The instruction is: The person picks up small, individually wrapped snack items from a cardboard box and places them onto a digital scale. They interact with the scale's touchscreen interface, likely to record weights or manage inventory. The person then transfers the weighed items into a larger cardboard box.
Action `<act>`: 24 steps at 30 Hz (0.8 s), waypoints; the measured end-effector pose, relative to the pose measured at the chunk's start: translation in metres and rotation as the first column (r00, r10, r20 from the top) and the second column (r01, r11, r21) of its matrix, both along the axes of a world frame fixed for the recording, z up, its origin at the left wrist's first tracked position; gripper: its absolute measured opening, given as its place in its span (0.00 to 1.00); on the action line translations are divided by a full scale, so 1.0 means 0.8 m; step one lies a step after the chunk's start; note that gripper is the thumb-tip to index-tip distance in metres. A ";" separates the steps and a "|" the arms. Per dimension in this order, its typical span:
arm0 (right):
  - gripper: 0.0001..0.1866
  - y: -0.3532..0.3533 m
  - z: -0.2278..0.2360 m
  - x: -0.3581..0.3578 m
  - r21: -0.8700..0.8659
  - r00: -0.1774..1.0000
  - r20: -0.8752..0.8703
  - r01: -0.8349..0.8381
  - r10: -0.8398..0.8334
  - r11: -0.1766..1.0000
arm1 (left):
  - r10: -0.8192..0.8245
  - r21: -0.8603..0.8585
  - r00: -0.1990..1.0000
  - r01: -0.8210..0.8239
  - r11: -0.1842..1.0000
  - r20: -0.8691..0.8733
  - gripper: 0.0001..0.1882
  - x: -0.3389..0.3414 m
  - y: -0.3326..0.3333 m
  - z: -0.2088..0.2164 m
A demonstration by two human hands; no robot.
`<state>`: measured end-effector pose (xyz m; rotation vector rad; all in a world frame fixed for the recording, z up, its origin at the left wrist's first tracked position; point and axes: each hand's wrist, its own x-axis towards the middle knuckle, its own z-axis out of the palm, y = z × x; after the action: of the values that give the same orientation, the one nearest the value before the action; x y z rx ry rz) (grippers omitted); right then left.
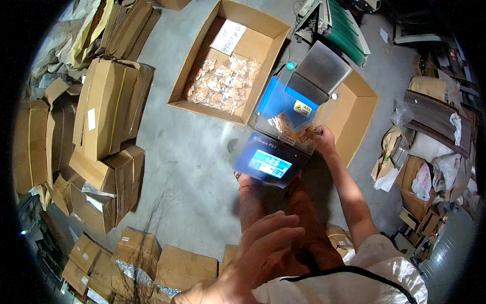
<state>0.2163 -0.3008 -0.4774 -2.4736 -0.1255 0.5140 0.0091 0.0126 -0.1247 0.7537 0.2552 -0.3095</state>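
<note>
My right hand (324,138) pinches the edge of a clear plastic bag (304,133) of small brown pieces. The bag lies at the near right of a blue machine's tray, behind the display. My left hand (268,238) is raised close to the camera over my legs, its fingers stretched out with nothing visible in them. The machine (264,143) has a lit display (271,163), a blue top and a dark metal plate at its far end. Beside the held bag, more brown pieces in clear plastic (280,124) rest on the tray.
Left of the machine stands an open cardboard box (177,99) with many filled clear bags and a white paper sheet (228,37). Another open box (357,114) is at its right. A green conveyor (344,33) stands beyond. Stacked cartons (104,109) line the left and near side.
</note>
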 end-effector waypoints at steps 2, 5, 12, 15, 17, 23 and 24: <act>0.11 0.004 0.020 0.007 0.221 0.923 -0.323 0.288 -0.208 0.932 | -0.099 0.195 0.975 0.060 0.979 0.198 0.41 -0.006 0.020 -0.014; 0.11 0.007 0.035 0.011 0.439 0.888 -0.364 0.430 -0.281 0.789 | -0.341 0.485 0.885 0.158 0.860 0.318 0.32 0.013 0.066 -0.014; 0.06 0.074 0.087 0.015 0.477 0.724 -0.581 0.673 -0.372 0.566 | -0.232 0.483 0.947 0.100 0.870 0.221 0.30 0.041 0.048 0.026; 0.10 0.038 0.052 0.040 0.588 0.697 -0.646 0.715 -0.313 0.379 | -0.155 0.497 0.957 0.013 0.867 0.245 0.40 0.078 0.023 0.046; 0.11 0.056 0.063 0.047 0.544 0.678 -0.642 0.732 -0.358 0.410 | -0.144 0.512 0.970 0.025 0.859 0.194 0.40 0.086 0.007 0.048; 0.10 -0.059 0.016 0.077 0.570 0.857 -0.321 0.515 -0.404 0.639 | -0.404 0.419 0.876 0.274 0.866 0.263 0.53 0.106 -0.036 -0.004; 0.09 -0.092 0.008 0.083 0.571 0.863 -0.316 0.504 -0.394 0.648 | -0.446 0.397 0.850 0.320 0.860 0.281 0.56 0.116 -0.048 -0.003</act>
<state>0.2828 -0.3740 -0.4712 -1.6816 0.3372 0.3663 0.1016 -0.0258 -0.1271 1.1908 -0.2137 -0.5112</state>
